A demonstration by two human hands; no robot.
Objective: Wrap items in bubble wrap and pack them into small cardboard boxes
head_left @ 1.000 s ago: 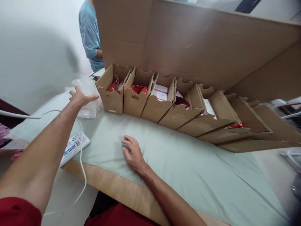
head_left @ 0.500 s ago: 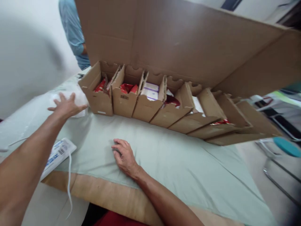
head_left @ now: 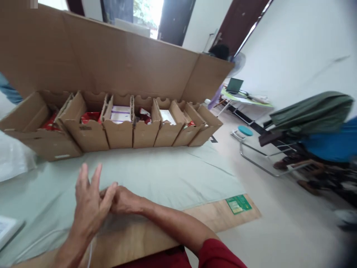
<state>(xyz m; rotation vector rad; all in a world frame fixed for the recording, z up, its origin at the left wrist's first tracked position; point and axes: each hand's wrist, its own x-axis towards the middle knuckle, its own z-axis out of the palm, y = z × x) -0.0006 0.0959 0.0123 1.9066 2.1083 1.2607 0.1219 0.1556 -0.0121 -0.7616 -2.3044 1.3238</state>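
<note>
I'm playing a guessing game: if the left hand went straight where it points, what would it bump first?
Probably the second cardboard box from the left, beyond the left hand, though depth is unclear.

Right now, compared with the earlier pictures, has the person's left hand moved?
Yes. Judged against the leftmost cardboard box, the left hand has moved rightward and nearer the camera; before, it was left of that box.

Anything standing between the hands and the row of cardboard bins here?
Nothing visible does: only pale green cloth lies between the left hand, the right hand and the cardboard bins, which stand open-topped beyond.
</note>
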